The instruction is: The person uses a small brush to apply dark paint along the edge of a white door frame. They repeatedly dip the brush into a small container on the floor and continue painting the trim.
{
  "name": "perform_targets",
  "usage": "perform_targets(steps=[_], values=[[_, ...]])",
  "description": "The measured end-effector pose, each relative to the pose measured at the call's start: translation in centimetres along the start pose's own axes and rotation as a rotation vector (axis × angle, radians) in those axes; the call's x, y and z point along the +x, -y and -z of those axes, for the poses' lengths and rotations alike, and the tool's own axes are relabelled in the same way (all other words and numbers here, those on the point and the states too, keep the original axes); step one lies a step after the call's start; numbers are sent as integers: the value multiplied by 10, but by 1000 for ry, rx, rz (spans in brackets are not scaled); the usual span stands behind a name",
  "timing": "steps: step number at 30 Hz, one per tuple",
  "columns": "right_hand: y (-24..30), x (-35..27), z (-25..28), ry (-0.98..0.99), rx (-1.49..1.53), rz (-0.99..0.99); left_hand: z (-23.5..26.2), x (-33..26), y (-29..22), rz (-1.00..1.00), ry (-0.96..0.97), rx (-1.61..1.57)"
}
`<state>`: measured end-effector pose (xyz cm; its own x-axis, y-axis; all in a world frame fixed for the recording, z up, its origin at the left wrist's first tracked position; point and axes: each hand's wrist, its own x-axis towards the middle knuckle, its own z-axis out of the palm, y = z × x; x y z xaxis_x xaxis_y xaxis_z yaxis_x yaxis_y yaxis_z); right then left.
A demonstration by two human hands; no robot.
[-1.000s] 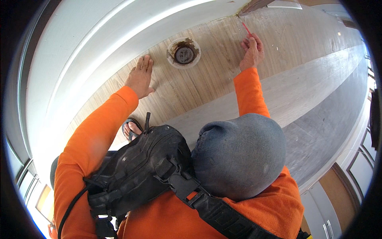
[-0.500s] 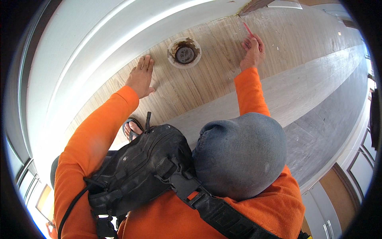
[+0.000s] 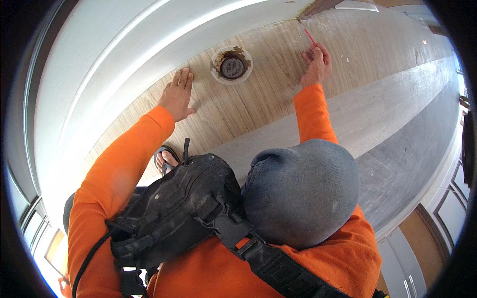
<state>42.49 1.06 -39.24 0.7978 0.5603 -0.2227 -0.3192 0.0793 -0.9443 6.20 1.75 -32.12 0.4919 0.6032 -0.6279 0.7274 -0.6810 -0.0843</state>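
Observation:
My left hand [image 3: 177,94] lies flat on the wood-look floor [image 3: 223,116], fingers spread and their tips near the base of the white wall. Farther right, my right hand [image 3: 317,64] is closed around a slim red-handled tool [image 3: 310,37]. The tool's thin end points at the corner where the wall meets a brown wooden frame [image 3: 318,7]; its exact kind is too small to make out. Between my hands stands a round whitish tub [image 3: 215,72], with brown residue on its inside and a dark bottom.
The curved white wall [image 3: 119,59] runs along the far left. My bent knee in grey-blue denim [image 3: 303,193] and a black bag [image 3: 174,203] on a strap fill the near middle. My sandalled foot [image 3: 166,159] rests on the floor. Grey flooring [image 3: 397,174] lies to the right.
The view has shifted very slightly. Both hands, the red-handled tool and the tub keep practically the same places.

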Motion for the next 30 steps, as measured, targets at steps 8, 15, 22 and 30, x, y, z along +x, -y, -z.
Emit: perform_targets(steps=[8,15,22,30], values=[[2,-1,-1,-11,60,9,2,0,-1,12,7,-4],[-2,-2,-4,-2,7,25,-1,-1,1,21,22,-11],[2,-1,-1,-5,40,2,-1,1,-1,-7,12,84],[-3,-1,7,18,20,13,0,1,-1,12,5,-8]])
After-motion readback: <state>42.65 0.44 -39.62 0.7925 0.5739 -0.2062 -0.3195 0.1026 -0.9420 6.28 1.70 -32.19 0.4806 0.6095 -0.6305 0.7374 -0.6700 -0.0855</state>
